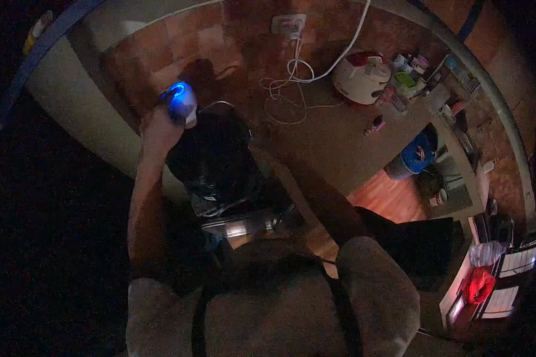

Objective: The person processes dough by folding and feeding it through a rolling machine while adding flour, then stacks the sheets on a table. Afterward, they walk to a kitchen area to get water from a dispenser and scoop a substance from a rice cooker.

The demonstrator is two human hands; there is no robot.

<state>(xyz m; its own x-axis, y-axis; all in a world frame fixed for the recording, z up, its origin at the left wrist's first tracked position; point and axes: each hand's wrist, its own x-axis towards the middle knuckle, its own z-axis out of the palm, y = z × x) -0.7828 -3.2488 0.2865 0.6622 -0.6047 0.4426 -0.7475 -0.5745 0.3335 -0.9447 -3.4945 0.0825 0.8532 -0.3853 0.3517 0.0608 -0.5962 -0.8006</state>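
Observation:
My left hand [159, 130] is closed around a small white device [187, 106] with a glowing blue ring on its top. Just to the right of that hand is a large black, bag-like object [214, 149], partly shiny, with a thin curved metal loop [217, 105] at its upper edge. My right arm reaches to the black object's right side. In deep shadow there, my right hand [257, 144] barely shows, and its fingers cannot be made out. Below the black object lies a shiny, reflective surface [235, 229].
A wall outlet [289, 26] feeds loose white cables [292, 89] on the brown counter [333, 134]. A white and red rounded appliance [361, 80] stands at the back, beside small containers [406, 79]. A basket with blue contents [401, 165] and a red cloth-like item [478, 285] are at right.

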